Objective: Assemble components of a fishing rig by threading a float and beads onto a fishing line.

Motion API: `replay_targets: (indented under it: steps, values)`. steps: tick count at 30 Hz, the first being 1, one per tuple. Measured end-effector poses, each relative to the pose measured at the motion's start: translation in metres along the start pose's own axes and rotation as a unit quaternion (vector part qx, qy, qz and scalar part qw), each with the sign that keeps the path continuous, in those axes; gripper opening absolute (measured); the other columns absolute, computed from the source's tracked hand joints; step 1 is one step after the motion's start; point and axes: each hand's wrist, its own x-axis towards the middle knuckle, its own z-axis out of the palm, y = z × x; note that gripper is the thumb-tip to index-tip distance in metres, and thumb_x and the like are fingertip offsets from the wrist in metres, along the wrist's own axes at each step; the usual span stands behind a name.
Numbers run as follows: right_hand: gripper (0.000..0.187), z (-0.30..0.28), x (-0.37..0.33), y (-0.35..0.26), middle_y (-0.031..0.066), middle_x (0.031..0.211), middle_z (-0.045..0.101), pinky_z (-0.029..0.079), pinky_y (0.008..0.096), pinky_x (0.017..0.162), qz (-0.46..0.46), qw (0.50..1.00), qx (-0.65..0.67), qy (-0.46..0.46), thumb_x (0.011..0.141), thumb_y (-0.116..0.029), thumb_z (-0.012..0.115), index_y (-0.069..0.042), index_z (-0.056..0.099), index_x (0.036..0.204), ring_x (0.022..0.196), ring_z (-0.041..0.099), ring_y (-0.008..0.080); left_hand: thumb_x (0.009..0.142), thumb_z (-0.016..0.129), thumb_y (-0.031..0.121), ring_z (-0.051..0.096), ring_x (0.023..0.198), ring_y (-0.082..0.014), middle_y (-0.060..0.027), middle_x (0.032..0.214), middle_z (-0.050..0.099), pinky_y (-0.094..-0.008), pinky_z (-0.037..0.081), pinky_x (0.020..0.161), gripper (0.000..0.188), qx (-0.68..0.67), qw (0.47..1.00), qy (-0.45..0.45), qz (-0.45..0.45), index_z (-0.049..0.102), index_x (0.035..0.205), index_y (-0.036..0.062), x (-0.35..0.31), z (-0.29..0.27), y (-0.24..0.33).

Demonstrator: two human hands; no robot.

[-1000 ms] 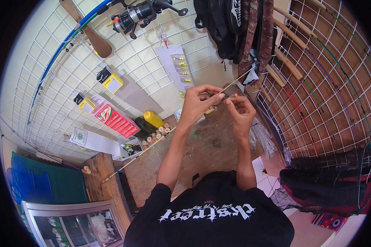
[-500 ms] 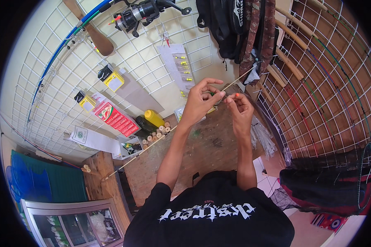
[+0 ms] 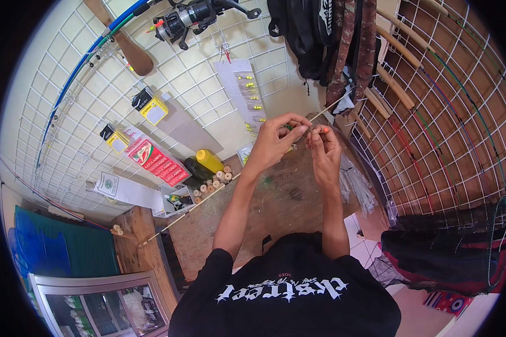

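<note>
A long, thin pale rod (image 3: 194, 209) runs diagonally from the wooden ledge at lower left to the upper right. It passes behind my left forearm and comes out beyond my left hand (image 3: 280, 139). That hand is closed, thumb and fingers curled around the rod. Close beside it, my right hand (image 3: 325, 150) pinches a small orange-tipped piece (image 3: 325, 130) between thumb and fingers. The fingertips of both hands nearly meet. Whatever lies between them is too small to make out.
Below my hands is a worn wooden tabletop (image 3: 264, 194). Cork-like cylinders (image 3: 216, 181), a yellow bottle (image 3: 209, 160) and a dark bottle (image 3: 197, 170) stand at its back left. Clear plastic packets (image 3: 358, 188) hang at right. Wire grids hold rods, a reel (image 3: 194, 19) and packaged tackle.
My right hand has shifted slightly, its fingers bending closer to the left hand. My left fingers have come down a little. The rod is nearly where it was.
</note>
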Motion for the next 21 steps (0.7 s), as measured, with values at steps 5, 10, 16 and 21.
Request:
replay_targets:
  steps: [5,10,16,21]
  values:
    - [0.013,-0.002,0.002,0.0,-0.0009,0.084,0.052,0.04,0.0224,0.069,-0.014,0.999,-0.031,-0.019,0.097,-0.015,0.056,-0.003,0.054,0.1,0.076,0.047,0.0071,0.092,0.064,0.018,0.043,0.059,-0.0007,0.003,0.075,0.06,-0.0185,0.033,0.051,0.017,0.03,1.0,-0.001,-0.01,0.068,0.096,0.0014,0.0,-0.003,0.001]
    - [0.013,-0.003,0.002,-0.003,-0.0005,0.085,0.052,0.04,0.0223,0.069,-0.022,0.999,-0.037,-0.022,0.098,-0.015,0.055,-0.002,0.054,0.099,0.076,0.046,0.0067,0.091,0.066,0.022,0.034,0.052,0.0008,0.0066,0.063,0.054,-0.021,0.023,0.045,0.021,0.067,0.998,-0.004,-0.02,0.069,0.09,0.001,0.0,-0.003,0.005]
    - [0.012,-0.003,0.003,-0.002,-0.0004,0.087,0.052,0.04,0.0219,0.069,-0.035,0.998,-0.043,-0.03,0.098,-0.013,0.054,-0.002,0.054,0.099,0.075,0.045,0.0062,0.09,0.068,0.017,0.051,0.067,-0.0007,0.0018,0.08,0.062,-0.018,0.039,0.055,0.019,0.056,0.996,-0.021,-0.059,0.066,0.094,-0.0017,0.0,-0.004,0.004]
    - [0.011,-0.003,0.003,-0.005,-0.0009,0.089,0.054,0.041,0.0214,0.069,-0.021,0.998,-0.053,-0.021,0.096,-0.012,0.057,-0.002,0.055,0.099,0.076,0.047,0.0055,0.088,0.07,0.019,0.035,0.051,0.0014,0.0063,0.065,0.056,-0.02,0.024,0.044,0.018,0.047,0.997,0.005,-0.054,0.068,0.087,0.0014,0.0,-0.001,0.006]
